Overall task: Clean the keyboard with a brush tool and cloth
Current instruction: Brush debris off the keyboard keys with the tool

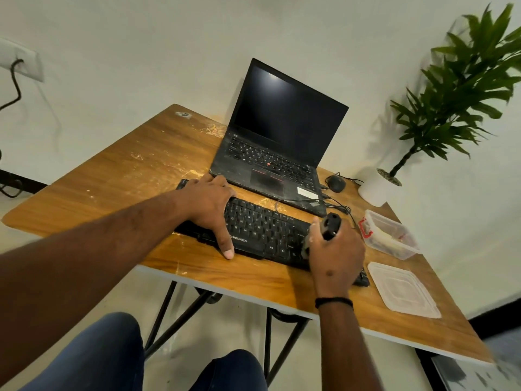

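Note:
A black keyboard (262,230) lies across the front of the wooden table (135,170), in front of the laptop. My left hand (210,206) rests flat on the keyboard's left end, thumb stretched over its front edge. My right hand (337,253) grips a black brush tool (330,225) over the keyboard's right end. The tool's black handle sticks up from my fist, and its pale bristle end points down at the keys. No cloth is in sight.
An open black laptop (277,142) stands behind the keyboard, with a black mouse (336,183) and cables to its right. A clear plastic box (390,234) and its lid (403,289) lie at the table's right. A potted plant (451,108) stands by the wall.

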Demonstrator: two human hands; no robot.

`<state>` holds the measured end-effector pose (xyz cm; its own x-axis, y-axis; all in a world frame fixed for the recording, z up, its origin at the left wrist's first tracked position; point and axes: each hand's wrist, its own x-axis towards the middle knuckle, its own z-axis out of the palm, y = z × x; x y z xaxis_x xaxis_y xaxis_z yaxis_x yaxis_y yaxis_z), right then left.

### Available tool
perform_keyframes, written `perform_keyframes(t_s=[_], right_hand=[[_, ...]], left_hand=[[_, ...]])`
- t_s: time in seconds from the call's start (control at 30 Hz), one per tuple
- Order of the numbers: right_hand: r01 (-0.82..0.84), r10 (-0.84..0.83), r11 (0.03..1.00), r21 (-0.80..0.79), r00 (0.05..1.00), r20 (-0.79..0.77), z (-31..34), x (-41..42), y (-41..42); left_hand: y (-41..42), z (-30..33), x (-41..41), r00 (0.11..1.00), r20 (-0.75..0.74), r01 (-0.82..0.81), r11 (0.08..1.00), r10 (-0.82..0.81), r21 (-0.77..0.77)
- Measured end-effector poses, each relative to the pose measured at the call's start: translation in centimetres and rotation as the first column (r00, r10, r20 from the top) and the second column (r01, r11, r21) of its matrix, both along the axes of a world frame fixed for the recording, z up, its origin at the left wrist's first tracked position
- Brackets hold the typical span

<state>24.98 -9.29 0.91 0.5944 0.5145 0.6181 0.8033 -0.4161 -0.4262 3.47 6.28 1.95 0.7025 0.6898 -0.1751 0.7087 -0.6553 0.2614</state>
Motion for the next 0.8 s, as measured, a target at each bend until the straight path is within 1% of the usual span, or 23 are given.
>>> perform_keyframes(t_s=[0.03,0.1,0.2,0.23,0.27,0.3,0.33,0.37,0.4,0.47,0.5,0.53,0.63,0.7,0.77,0.8], right_hand=[[-0.005,0.005,1.0,0.009,1.0,-0.003,0.4,-0.2,0.3],[-0.088,0.089,0.996,-0.029,0.996,0.019,0.7,-1.6,1.2],[-0.278,0.294,0.942,-0.186,0.953,0.066,0.6,-4.7,2.4],[-0.344,0.362,0.916,-0.206,0.93,0.059,0.7,-5.2,2.6],[-0.401,0.411,0.895,-0.198,0.912,0.011,0.9,-5.2,2.8],[-0.442,0.435,0.882,-0.165,0.897,-0.074,1.2,-4.7,2.9],[-0.447,0.427,0.885,-0.129,0.89,-0.159,1.4,-3.8,3.0],[-0.41,0.384,0.907,-0.099,0.9,-0.208,1.6,-2.7,3.2],[-0.336,0.314,0.939,-0.078,0.925,-0.214,1.8,-1.5,3.3],[-0.185,0.175,0.981,-0.057,0.973,-0.152,1.9,0.1,4.0],[-0.156,0.148,0.986,-0.055,0.981,-0.125,2.0,0.3,4.4],[-0.164,0.157,0.985,-0.057,0.98,-0.121,1.9,0.1,4.9],[-0.271,0.255,0.959,-0.079,0.952,-0.17,1.8,-1.6,6.4],[-0.351,0.334,0.936,-0.017,0.905,-0.264,1.9,-2.5,7.2],[-0.42,0.414,0.905,0.068,0.832,-0.369,2.0,-2.8,7.5],[-0.436,0.429,0.897,0.079,0.813,-0.394,2.0,-2.5,7.5]], left_hand=[[0.0,0.0,0.0,1.0,0.003,0.0,1.0,0.0,-0.001],[0.0,0.0,0.1,1.0,0.006,0.0,1.0,0.0,-0.001],[-0.1,0.0,0.0,1.0,0.02,0.001,1.0,-0.001,0.013],[-0.1,0.0,0.0,1.0,0.025,0.001,1.0,-0.001,0.018],[-0.1,0.1,-0.1,1.0,0.027,0.002,1.0,-0.002,0.019],[-0.2,0.2,-0.1,1.0,0.028,0.002,1.0,-0.002,0.016],[-0.2,0.2,-0.2,1.0,0.027,0.002,1.0,-0.003,0.011],[-0.2,0.3,-0.1,1.0,0.023,0.004,1.0,-0.004,0.006],[-0.3,0.3,-0.1,1.0,0.019,0.006,1.0,-0.006,0.004],[-0.2,0.2,-0.1,1.0,0.016,0.008,1.0,-0.008,0.006],[-0.2,0.1,-0.1,1.0,0.017,0.008,1.0,-0.008,0.007],[-0.2,0.1,-0.1,1.0,0.018,0.007,1.0,-0.008,0.007],[-0.2,0.0,-0.1,1.0,0.016,0.01,1.0,-0.01,0.014],[-0.2,0.1,-0.1,1.0,0.013,0.005,1.0,-0.006,0.016],[-0.2,0.1,-0.1,1.0,0.01,0.003,1.0,-0.003,0.02],[-0.2,0.1,-0.2,1.0,0.01,0.004,1.0,-0.004,0.023]])
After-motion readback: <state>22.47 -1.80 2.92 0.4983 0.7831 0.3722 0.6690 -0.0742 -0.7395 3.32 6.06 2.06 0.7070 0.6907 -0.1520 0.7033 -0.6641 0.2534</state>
